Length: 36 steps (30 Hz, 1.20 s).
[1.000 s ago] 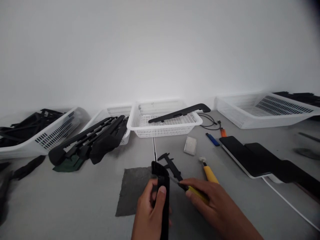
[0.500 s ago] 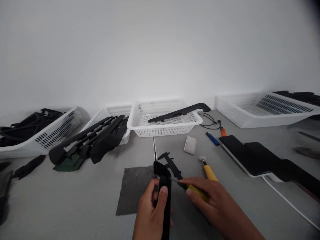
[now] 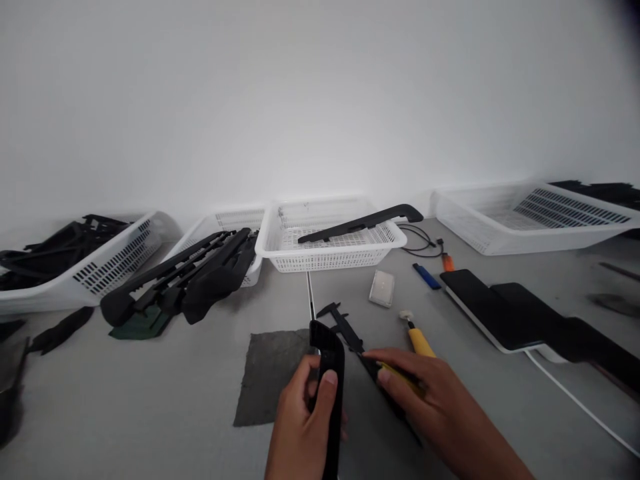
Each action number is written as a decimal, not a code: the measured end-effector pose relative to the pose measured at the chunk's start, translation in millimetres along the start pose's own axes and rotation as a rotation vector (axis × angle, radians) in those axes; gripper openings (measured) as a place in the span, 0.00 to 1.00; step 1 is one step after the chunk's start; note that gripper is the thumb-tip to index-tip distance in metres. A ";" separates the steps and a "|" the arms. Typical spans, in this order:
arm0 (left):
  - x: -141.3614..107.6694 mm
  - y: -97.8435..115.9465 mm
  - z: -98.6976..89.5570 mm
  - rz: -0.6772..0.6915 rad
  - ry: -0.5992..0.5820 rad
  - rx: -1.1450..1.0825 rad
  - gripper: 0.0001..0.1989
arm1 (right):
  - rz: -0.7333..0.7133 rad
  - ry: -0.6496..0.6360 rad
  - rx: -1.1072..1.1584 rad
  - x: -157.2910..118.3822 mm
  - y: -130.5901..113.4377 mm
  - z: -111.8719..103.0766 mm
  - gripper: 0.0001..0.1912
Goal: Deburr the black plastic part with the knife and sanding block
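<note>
My left hand point(image 3: 303, 420) is wrapped round a long black plastic part point(image 3: 331, 373), thumb on its face, holding it upright with the curved end at the top. In my right hand point(image 3: 425, 393) is a yellow-handled knife point(image 3: 404, 379), pinched near its front; its thin blade points left toward the part, a small gap apart. A black vernier caliper point(image 3: 345, 328) lies on the table under my right fingers. Beneath and left of my left hand is a dark grey cloth square point(image 3: 270, 373).
A white basket point(image 3: 327, 261) has a similar black part point(image 3: 363, 223) across it. More white baskets stand on both sides, with black parts point(image 3: 215, 273) at left. A yellow-handled tool point(image 3: 421, 341), small clear case point(image 3: 382, 289), blue object point(image 3: 426, 276) and black-topped devices point(image 3: 485, 310) lie right.
My right hand has shifted slightly right, drawing the knife away from the black part's edge. My left hand keeps its grip on the part almost unmoved.
</note>
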<state>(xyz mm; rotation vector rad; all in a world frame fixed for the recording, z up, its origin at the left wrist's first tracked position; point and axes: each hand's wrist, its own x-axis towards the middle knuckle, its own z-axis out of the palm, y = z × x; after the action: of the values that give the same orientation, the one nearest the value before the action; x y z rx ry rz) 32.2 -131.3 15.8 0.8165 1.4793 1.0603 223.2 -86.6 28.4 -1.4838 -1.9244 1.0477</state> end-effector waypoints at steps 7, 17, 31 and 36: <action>0.3 1.7 -2.5 -0.002 -0.040 0.024 0.26 | -0.020 -0.012 -0.010 -0.8 -0.8 0.7 0.19; 2.5 -1.4 -5.5 0.020 -0.087 0.079 0.25 | -0.045 0.002 -0.018 0.1 -6.7 0.4 0.19; 3.6 -0.1 -5.9 0.036 -0.093 0.110 0.24 | -0.065 -0.017 -0.044 -4.6 -7.7 4.6 0.17; 3.7 -2.1 -6.2 0.040 -0.093 0.110 0.23 | -0.049 -0.022 -0.036 -3.0 -6.5 6.5 0.18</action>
<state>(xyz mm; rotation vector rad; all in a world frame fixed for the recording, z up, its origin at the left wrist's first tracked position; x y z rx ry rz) 25.6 -129.8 12.6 0.9634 1.4577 0.9641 215.4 -92.0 30.1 -1.4422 -1.9951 1.0168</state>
